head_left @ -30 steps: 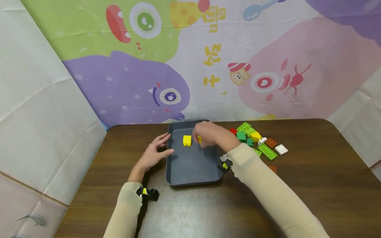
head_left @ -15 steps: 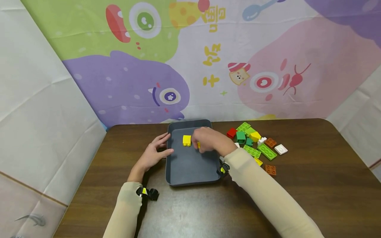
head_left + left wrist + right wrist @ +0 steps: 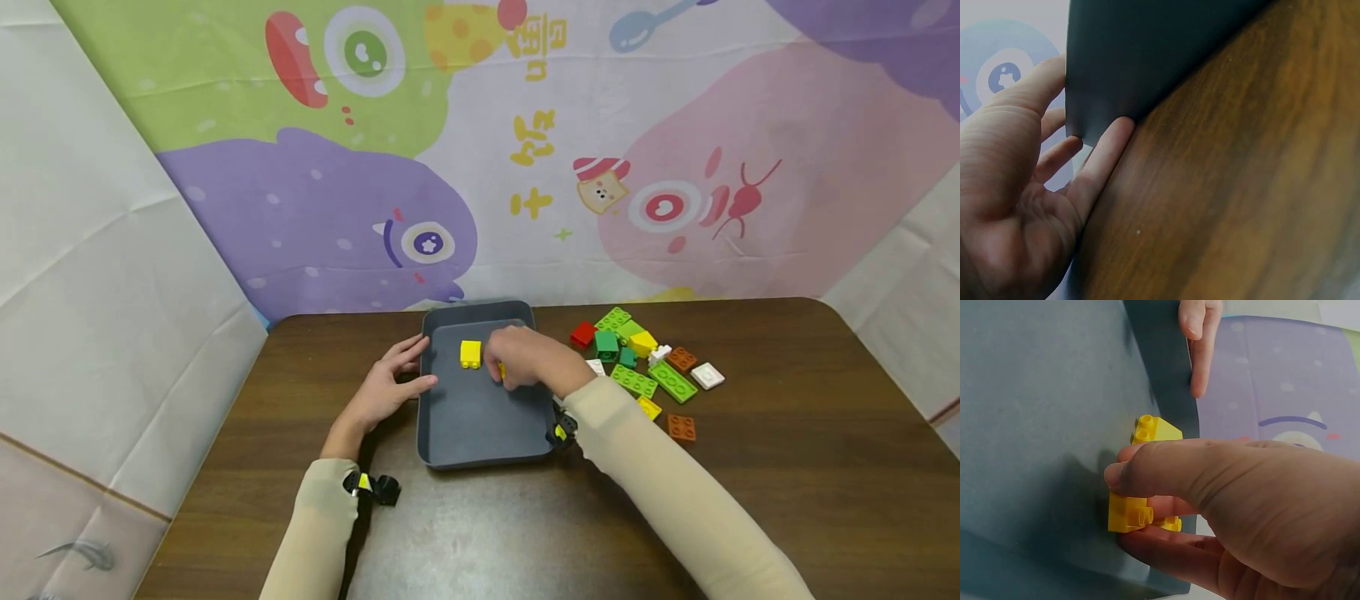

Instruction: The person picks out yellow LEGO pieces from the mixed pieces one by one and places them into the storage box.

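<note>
In the head view a dark grey tray (image 3: 480,433) lies on the table. Its left wall is touched by my left hand (image 3: 382,387), whose fingers are spread and mostly straight. In the left wrist view several fingertips (image 3: 1124,125) rest against the tray's outer side. My right hand (image 3: 521,357) is inside the tray and pinches a yellow building brick (image 3: 1124,514) between thumb and fingers; the hand covers much of it. More yellow studs show behind the fingers, partly hidden. A second yellow brick (image 3: 470,354) sits loose in the tray, just left of the right hand.
Right of the tray lies a loose group of bricks, among them a red brick (image 3: 582,335), a dark green brick (image 3: 606,346), lime plates (image 3: 634,381), brown plates (image 3: 682,427) and a white piece (image 3: 707,376). A printed cloth (image 3: 525,250) hangs behind the table.
My right hand has shifted slightly down within the tray since a second ago, its forearm lower, uncovering more bricks on the right. The left hand has stayed in place.
</note>
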Motion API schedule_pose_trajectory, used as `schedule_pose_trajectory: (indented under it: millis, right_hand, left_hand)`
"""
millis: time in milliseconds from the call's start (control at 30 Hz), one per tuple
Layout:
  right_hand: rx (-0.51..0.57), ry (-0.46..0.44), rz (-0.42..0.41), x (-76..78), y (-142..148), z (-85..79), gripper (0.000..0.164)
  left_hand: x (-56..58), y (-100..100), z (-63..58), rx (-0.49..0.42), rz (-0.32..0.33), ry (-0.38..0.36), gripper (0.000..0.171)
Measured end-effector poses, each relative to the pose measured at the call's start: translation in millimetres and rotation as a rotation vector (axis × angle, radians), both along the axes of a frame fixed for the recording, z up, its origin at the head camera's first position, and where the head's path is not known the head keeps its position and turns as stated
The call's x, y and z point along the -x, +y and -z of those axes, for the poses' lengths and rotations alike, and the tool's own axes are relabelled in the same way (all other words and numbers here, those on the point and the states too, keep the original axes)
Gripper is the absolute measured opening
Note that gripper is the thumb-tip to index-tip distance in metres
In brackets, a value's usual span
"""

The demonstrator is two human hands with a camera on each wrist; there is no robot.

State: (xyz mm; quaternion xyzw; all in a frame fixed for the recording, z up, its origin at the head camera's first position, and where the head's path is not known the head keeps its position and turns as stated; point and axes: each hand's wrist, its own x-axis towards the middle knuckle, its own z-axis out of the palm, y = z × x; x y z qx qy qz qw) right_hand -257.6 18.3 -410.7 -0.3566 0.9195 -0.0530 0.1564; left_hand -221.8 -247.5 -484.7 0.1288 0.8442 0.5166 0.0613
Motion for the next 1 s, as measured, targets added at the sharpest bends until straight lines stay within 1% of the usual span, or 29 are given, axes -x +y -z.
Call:
schedule_pose_trajectory:
  millis: [167,400,567,800,1000]
  right_hand:
    - [-0.007,-0.027,0.028,-0.6,0.0,3.0,0.010]
    - [0.000,-0.011,0.013,-2.5,0.9,5.8,0.012]
    - [0.014,-0.030,0.028,-4.5,0.9,5.8,0.011]
    - [-0.014,-0.008,0.015,-4.7,0.4,7.5,0.010]
    - [-0.034,-0.016,0.024,-5.5,0.5,6.6,0.011]
  left_hand:
    - [0.2,-0.3,0.8,0.000,-0.001,-0.001,0.074]
    - [1.8,-1.8,4.4,-0.012,0.004,0.005,0.074]
    - [1.8,-2.3,4.4,-0.014,0.004,0.007,0.074]
    - [1.4,-2.4,3.8,-0.015,0.002,0.003,0.074]
    - [1.4,-1.7,3.0,-0.016,0.002,0.000,0.074]
